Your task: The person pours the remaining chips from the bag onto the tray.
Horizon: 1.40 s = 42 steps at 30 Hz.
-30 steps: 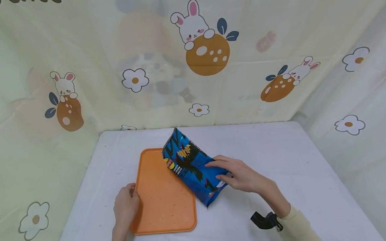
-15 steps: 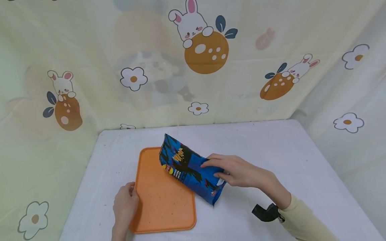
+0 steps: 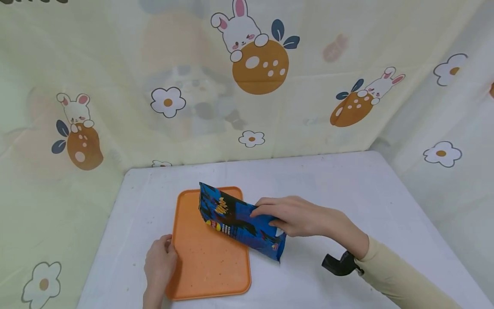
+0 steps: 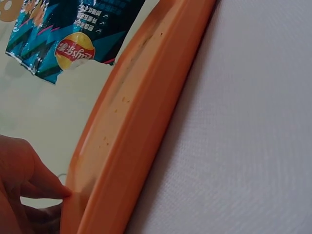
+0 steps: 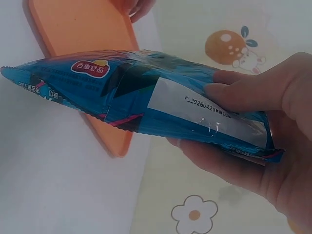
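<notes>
blue bag tilted across the 3 o'clock edge of the orange tray
right hand pinches the bag between thumb and fingers — left hand pinches the tray's 9 o'clock rim — white table stretches wide toward 2 o'clock

Soft, even light fills the head view, the left wrist view is dimmer, and glare flecks the bag.
</notes>
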Each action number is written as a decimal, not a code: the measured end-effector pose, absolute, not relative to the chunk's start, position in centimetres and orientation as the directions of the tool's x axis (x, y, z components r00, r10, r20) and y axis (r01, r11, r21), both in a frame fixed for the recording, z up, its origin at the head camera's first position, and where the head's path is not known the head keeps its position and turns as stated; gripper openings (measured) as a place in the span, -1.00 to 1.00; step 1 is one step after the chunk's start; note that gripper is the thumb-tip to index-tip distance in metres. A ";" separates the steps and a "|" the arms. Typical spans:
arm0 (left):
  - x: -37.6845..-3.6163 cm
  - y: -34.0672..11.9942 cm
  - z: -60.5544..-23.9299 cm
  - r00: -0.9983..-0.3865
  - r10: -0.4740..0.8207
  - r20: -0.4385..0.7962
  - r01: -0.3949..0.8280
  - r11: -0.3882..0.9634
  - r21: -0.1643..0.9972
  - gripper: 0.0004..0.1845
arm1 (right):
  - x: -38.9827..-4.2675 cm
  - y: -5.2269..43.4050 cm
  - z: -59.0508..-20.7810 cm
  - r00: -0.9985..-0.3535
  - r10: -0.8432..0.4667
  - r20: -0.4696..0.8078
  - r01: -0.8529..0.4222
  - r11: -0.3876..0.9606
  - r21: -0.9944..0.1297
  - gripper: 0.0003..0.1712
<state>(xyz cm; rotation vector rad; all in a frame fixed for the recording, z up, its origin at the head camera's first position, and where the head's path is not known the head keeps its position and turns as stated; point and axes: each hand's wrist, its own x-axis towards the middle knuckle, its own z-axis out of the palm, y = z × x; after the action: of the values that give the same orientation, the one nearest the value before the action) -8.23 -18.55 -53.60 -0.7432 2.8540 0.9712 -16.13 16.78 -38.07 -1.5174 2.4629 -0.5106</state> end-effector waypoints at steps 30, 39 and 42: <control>-7.8 -18.6 -54.1 -0.898 -0.422 -0.124 -0.406 0.688 0.602 -0.63 | -16.3 15.1 -36.8 -0.417 -0.908 -0.034 -0.846 0.402 -0.351 -0.55; -7.8 -18.9 -54.0 -0.899 -0.417 -0.134 -0.406 0.681 0.609 -0.63 | -16.4 14.8 -36.6 -0.418 -0.908 -0.011 -0.851 0.396 -0.347 -0.52; -7.7 -18.9 -54.0 -0.904 -0.410 -0.125 -0.394 0.679 0.620 -0.63 | -16.4 14.7 -36.5 -0.419 -0.908 0.001 -0.858 0.396 -0.326 -0.51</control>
<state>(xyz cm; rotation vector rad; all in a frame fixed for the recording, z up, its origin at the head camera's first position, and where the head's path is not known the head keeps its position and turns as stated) -7.74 -18.92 -54.02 -0.6940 2.9002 1.0626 -16.40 14.70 -36.55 -1.5819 2.4723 -0.4152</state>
